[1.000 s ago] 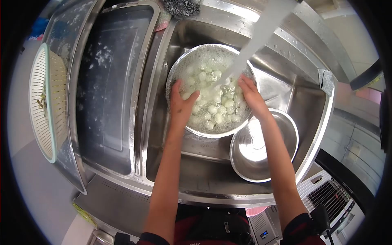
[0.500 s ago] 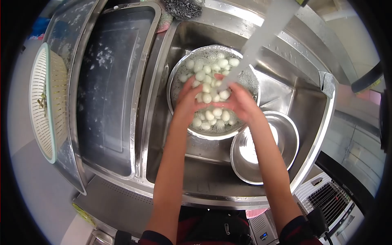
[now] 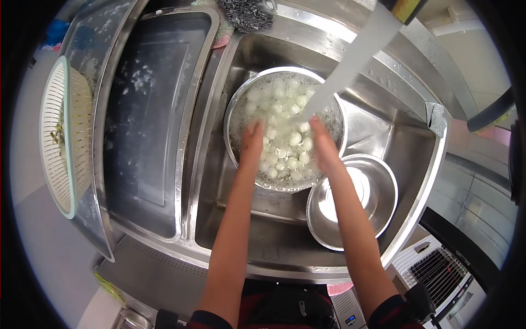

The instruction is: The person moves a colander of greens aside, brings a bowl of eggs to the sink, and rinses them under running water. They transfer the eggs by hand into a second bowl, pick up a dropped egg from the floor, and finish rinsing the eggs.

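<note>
A steel bowl point(image 3: 236, 109) full of water and several small white peeled eggs point(image 3: 295, 138) sits in the right sink basin. A stream of tap water point(image 3: 350, 57) pours into it from the upper right. My left hand point(image 3: 252, 143) and my right hand point(image 3: 322, 147) are both dipped in the bowl, fingers spread, facing each other with eggs between them. Neither hand holds an egg that I can make out; both are blurred by motion.
An empty steel bowl point(image 3: 378, 203) lies in the same basin at the lower right, touching the first. The left basin point(image 3: 148, 109) is wet with white flecks. A white colander point(image 3: 60, 137) stands at the far left. A steel scourer point(image 3: 246, 13) rests at the top.
A second ago my hands were apart at the bowl's sides. Then they came together, lifting eggs. Now they have dropped back into the water, slightly apart.
</note>
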`<action>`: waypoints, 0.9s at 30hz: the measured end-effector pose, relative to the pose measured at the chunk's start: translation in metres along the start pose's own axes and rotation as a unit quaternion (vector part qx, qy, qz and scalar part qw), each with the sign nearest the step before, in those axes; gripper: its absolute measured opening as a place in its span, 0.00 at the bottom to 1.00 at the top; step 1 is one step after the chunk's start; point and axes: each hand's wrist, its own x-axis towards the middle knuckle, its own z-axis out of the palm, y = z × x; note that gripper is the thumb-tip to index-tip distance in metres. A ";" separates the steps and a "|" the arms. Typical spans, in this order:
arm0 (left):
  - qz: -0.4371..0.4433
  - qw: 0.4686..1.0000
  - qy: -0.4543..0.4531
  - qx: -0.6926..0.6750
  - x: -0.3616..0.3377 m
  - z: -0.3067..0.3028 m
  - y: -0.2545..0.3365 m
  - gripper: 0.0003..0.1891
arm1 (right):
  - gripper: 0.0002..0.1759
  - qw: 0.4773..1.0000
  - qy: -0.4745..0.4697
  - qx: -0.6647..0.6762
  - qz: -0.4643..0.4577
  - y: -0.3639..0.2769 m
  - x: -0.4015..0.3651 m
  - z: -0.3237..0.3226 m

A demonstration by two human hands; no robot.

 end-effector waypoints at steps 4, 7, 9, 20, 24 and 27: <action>0.023 0.998 -0.036 -0.042 -0.005 0.019 0.007 0.26 | 0.36 0.980 -0.058 0.187 0.025 0.019 0.002 0.024; -0.121 0.967 -0.092 -0.206 -0.005 0.019 0.019 0.27 | 0.34 0.938 -0.171 0.298 0.039 -0.015 -0.026 0.027; -0.110 0.941 -0.174 -0.268 -0.013 0.010 0.035 0.26 | 0.31 0.927 -0.190 0.319 0.050 -0.032 -0.036 0.016; 0.032 0.999 0.041 -0.008 -0.033 -0.007 0.042 0.27 | 0.26 0.975 0.018 -0.159 -0.153 -0.027 -0.018 -0.029; -0.059 0.996 0.050 -0.043 0.005 -0.004 -0.013 0.27 | 0.33 0.999 -0.014 0.019 -0.048 0.002 -0.003 0.002; -0.157 0.967 0.003 -0.200 -0.009 0.009 0.010 0.29 | 0.35 0.988 -0.040 0.139 0.053 -0.004 -0.009 0.020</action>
